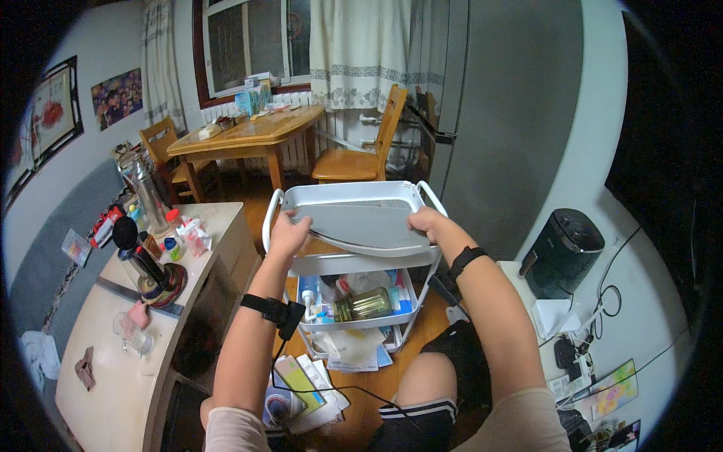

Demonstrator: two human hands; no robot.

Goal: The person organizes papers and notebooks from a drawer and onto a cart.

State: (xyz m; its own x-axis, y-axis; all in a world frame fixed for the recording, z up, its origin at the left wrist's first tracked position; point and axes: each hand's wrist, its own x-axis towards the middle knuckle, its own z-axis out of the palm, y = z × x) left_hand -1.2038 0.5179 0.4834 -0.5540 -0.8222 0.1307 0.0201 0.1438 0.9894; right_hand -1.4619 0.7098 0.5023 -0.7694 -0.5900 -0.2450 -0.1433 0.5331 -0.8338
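Between both hands is a thin grey sheet or mat [361,226], its front edge sagging into a curve. My left hand [291,233] pinches its left end, thumb on top. My right hand [427,223] grips its right end. The sheet lies over the top tray of a white rolling cart [361,264], whose mesh floor shows behind and in front of it. On the middle tier just below lie an olive-tinted jar [363,305], a white pump bottle [308,305] and other items. Papers [353,344] stick out of the bottom tier.
Books and papers [308,390] lie on the wooden floor before the cart. A cream side table [113,333] with flasks and glass cups stands at left. At right are a black air fryer [565,254] and cables. Behind stand a wooden table [254,133], a chair [361,161] and a grey refrigerator [508,113].
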